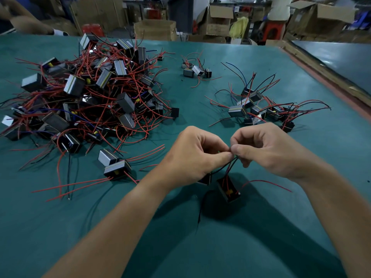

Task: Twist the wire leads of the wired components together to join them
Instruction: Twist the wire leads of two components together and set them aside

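Observation:
My left hand [195, 154] and my right hand [265, 148] meet above the green table, each pinching the tips of thin black and red wire leads [230, 164] between thumb and fingers. The leads run down to a small black wired component [228, 189] hanging just below my hands. A second component [205, 179] shows partly under my left palm. One loose red lead [267, 183] curves off to the right and a black lead [201, 205] trails down.
A large tangled heap of components [84, 97] with red wires fills the left of the green table [261, 227]. Two components [115, 164] lie near my left hand. Smaller groups sit at the right [259, 109] and far middle [195, 70]. Cardboard boxes [154, 30] stand behind.

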Action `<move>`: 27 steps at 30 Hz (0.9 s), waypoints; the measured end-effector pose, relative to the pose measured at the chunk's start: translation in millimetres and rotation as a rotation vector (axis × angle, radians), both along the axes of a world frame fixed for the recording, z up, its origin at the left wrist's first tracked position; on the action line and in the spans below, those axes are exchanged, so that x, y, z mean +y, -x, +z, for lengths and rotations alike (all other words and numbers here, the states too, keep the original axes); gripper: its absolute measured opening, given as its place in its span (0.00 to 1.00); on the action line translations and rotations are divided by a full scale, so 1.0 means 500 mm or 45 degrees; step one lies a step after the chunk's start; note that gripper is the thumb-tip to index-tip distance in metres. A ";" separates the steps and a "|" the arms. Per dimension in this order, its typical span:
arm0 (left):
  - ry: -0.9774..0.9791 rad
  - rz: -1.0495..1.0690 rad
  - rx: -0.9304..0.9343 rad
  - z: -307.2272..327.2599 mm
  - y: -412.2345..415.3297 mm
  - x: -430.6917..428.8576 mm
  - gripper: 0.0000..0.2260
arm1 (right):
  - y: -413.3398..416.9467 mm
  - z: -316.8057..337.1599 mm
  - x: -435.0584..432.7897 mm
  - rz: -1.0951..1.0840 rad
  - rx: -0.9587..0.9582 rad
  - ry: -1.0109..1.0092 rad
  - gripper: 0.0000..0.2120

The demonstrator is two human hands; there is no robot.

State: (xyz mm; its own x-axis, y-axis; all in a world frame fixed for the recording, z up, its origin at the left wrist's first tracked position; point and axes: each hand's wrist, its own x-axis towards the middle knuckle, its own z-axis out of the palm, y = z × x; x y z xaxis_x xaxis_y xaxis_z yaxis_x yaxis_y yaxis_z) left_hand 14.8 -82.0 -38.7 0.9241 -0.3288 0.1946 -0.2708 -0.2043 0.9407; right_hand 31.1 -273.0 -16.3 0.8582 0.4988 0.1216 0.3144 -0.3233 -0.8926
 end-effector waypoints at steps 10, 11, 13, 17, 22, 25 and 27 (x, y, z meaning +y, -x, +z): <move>-0.003 0.104 0.000 -0.006 -0.011 -0.002 0.08 | -0.001 0.001 0.012 -0.133 0.078 -0.013 0.11; 0.002 0.170 -0.036 -0.004 -0.013 -0.003 0.09 | -0.003 0.000 0.015 -0.219 0.050 -0.066 0.12; 0.024 0.347 -0.119 0.003 -0.019 0.003 0.09 | -0.013 0.000 0.012 -0.555 -0.075 -0.309 0.12; -0.211 0.721 -0.230 0.016 -0.044 0.048 0.06 | -0.046 0.011 -0.031 -1.036 -0.203 -0.713 0.02; -0.572 0.773 -0.082 0.005 -0.044 0.061 0.03 | -0.053 -0.016 -0.029 -1.098 -0.210 -0.179 0.23; -0.657 0.749 -0.059 0.003 -0.038 0.061 0.07 | -0.044 -0.032 -0.001 -0.835 -0.115 -0.014 0.21; -0.648 0.756 -0.059 0.008 -0.037 0.069 0.09 | -0.037 -0.041 0.005 -0.676 -0.084 0.083 0.20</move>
